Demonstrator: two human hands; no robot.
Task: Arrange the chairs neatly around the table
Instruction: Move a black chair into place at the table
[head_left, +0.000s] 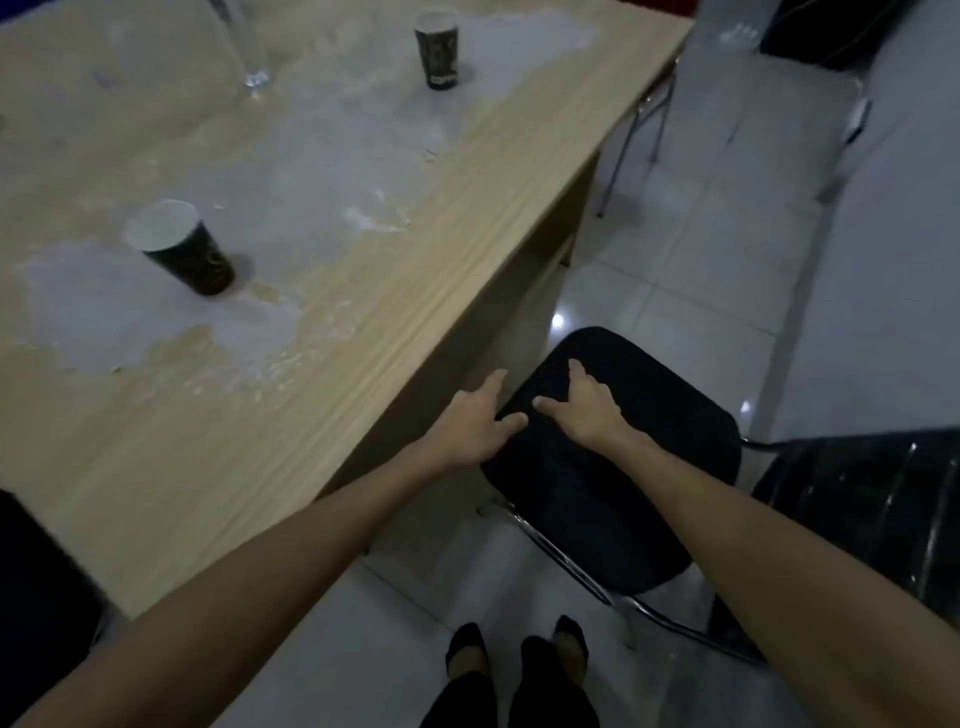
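A black padded chair (623, 467) with a chrome frame stands beside the long edge of the light wooden table (363, 322), its seat partly under the tabletop's rim. My left hand (475, 421) is on the seat's edge nearest the table, thumb on top and fingers curled over the side. On top of the seat lies my right hand (589, 410), with thumb and forefinger spread apart. Both arms reach forward from the bottom of the view.
Two dark paper cups (182, 249) (437, 49) and a clear glass (249, 52) stand on the stained tabletop. A second black chair (857, 514) is close on the right. Another chair with chrome legs (639, 124) stands at the table's far end. My feet (519, 654) are on the tiled floor.
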